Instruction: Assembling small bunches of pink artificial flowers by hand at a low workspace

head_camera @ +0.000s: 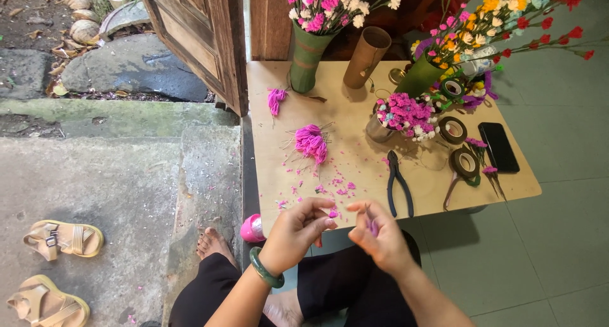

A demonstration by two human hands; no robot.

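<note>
Left hand (298,228) pinches small pink flower piece (333,214); right hand (380,238) grips purple bit (373,226); both at counter (355,143) edge, pliers (398,181) near.

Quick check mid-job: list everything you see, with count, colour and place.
Low table: one, light wood, centre.
Flower bunches in green wraps: two, mixed colours, table's far side.
Cardboard tube: one, brown, between the bunches.
Tin of small flowers: one, pink and white, table middle.
Loose pink tufts: two, table left.
Pliers: one, dark, near edge.
Tape rolls: several, green-brown, table right.
Phone: one, black, right edge.
Sandals: two, tan, floor left.
Left hand: green bangle, pinching pink bit.
Right hand: holding small pink piece.
</note>
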